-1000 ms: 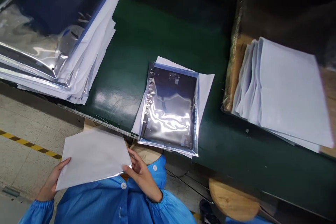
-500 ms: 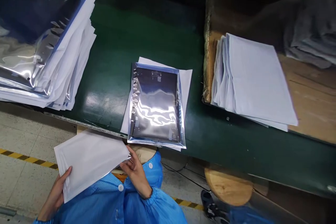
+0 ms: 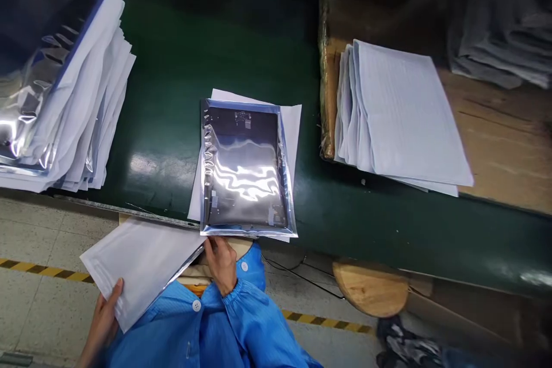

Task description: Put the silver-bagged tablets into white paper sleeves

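Note:
My left hand (image 3: 103, 316) grips the lower left corner of a flat white pouch (image 3: 142, 261) held over my lap. My right hand (image 3: 221, 261) pinches the pouch's right corner, where a silvery edge shows. Both hands are closed on it. Just beyond my right hand, a shiny silver anti-static bag (image 3: 245, 169) with a dark board inside lies on a white sheet (image 3: 290, 126) at the front edge of the green bench (image 3: 172, 92). I wear blue sleeves.
A tall stack of silver bags and white pouches (image 3: 56, 86) sits at the far left of the bench. A pile of white pouches (image 3: 401, 112) rests on a cardboard surface (image 3: 504, 144) at right. A round wooden stool (image 3: 371, 287) stands below.
The view has swung right, so everything has slid left in frame. The pouch has tilted, its left end dropping lower, and my right hand has moved up towards the bench edge.

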A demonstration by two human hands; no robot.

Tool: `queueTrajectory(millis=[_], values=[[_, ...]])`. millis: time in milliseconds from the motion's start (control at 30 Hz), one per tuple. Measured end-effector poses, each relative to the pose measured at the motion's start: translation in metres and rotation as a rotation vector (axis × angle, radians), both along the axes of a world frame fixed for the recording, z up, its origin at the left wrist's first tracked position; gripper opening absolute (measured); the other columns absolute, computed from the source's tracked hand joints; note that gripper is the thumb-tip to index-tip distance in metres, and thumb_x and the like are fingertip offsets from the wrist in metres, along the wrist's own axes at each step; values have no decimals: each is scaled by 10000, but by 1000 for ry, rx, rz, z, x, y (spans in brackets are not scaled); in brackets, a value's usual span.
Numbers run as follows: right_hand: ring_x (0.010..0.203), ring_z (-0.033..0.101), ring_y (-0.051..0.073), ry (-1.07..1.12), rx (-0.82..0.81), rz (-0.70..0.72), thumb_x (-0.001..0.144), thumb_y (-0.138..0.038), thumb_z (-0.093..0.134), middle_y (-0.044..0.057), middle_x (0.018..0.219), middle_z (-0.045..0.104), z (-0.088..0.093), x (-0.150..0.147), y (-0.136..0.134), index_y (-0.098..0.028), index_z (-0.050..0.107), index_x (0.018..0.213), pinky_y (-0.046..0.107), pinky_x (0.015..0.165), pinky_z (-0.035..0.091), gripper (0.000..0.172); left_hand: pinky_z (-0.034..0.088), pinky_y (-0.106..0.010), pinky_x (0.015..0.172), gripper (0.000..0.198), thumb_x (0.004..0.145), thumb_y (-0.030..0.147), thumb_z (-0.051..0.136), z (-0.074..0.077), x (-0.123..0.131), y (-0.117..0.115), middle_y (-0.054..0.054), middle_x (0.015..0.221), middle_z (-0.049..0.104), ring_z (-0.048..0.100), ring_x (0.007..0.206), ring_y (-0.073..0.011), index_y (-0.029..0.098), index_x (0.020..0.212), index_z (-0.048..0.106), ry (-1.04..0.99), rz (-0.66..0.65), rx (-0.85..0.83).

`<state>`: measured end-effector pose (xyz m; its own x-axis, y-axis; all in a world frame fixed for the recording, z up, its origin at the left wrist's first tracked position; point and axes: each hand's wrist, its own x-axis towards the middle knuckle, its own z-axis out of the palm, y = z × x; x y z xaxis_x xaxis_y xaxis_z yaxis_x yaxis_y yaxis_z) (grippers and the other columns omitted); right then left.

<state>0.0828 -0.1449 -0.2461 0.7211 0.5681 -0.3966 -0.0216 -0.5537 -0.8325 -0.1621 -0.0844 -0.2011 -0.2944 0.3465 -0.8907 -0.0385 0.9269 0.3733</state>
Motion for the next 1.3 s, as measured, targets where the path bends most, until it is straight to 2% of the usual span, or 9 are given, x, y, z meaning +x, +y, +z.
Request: queueTrajectory(millis=[167,333,433,500,600,800,933,1133,1300], values=[[920,635,274,75,-12,160,732,-162,528,79,860,720,3,22,-4,-236,707,783,437,939,411,200,572,-323,786,481,866,177,554,-2,-5,7,-130,993,732,710,858,-220,124,1332,447,-27,-5,-9],[898,649,252,351,31,272,723,-270,636,64,876,733,5,45,-9,-226,701,821,452,935,434,126,600,-350,680,479,859,146,540,3,-29,31,-139,832,752,724,742,-259,60,1322,453,-60,-57,-58],[820,678,216,604,110,326,666,-381,725,46,870,737,13,34,-7,-215,669,989,421,839,509,367,603,-345,660,468,855,124,533,6,-33,37,-127,811,754,724,722,-258,67,1315,463,-79,-61,-41],[771,687,202,714,146,290,645,-429,746,38,806,735,17,18,-5,-203,657,984,399,794,530,417,603,-344,669,481,851,119,537,3,-31,34,-122,821,755,724,725,-254,75,1323,456,-98,-54,-22],[619,664,167,756,162,123,666,-469,720,14,645,697,15,-5,-4,-196,615,761,345,687,539,307,599,-345,702,508,841,132,562,-6,-30,26,-119,856,753,723,747,-249,96,1335,448,-105,-37,21],[396,475,106,618,159,-161,676,-457,663,-67,448,523,-11,-21,5,-216,494,602,246,452,416,303,588,-319,748,514,831,147,597,-20,-32,15,-112,908,744,721,771,-227,120,1326,459,-60,-3,25],[535,491,117,422,187,-298,605,-367,723,-58,546,542,-15,-20,15,-212,533,629,245,548,413,247,581,-286,762,452,863,104,534,-27,-25,10,-99,888,748,722,763,-201,107,1310,470,-93,22,58],[780,582,163,513,235,-220,652,-367,726,2,782,669,11,-15,2,-207,662,759,285,740,467,203,592,-308,735,451,876,121,512,-23,-17,11,-108,837,754,725,742,-218,81,1321,454,-151,43,30],[684,646,193,735,195,-188,663,-443,711,18,729,681,17,-19,-19,-219,641,743,377,650,543,248,598,-336,718,508,849,154,561,-12,-21,17,-123,813,757,721,775,-261,59,1334,441,-195,51,-42]])
